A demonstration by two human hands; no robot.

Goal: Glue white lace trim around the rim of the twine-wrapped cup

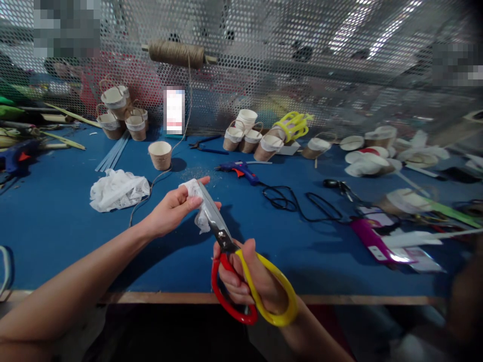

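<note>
My left hand pinches a small piece of white lace between thumb and fingers above the blue table. A pair of scissors with one red and one yellow handle is in my right hand, fingers through the loops. The blades lie against the lace at my left fingertips and look nearly closed. Left of my hands rests a crumpled heap of white lace. Behind it stands a paper cup wrapped in twine, with a strand running from it to the twine spool.
A blue glue gun with a coiled black cord lies mid-table. Small handled cups and pliers sit farther back, before a perforated metal screen. A purple phone-like item lies right; pale strips lie left.
</note>
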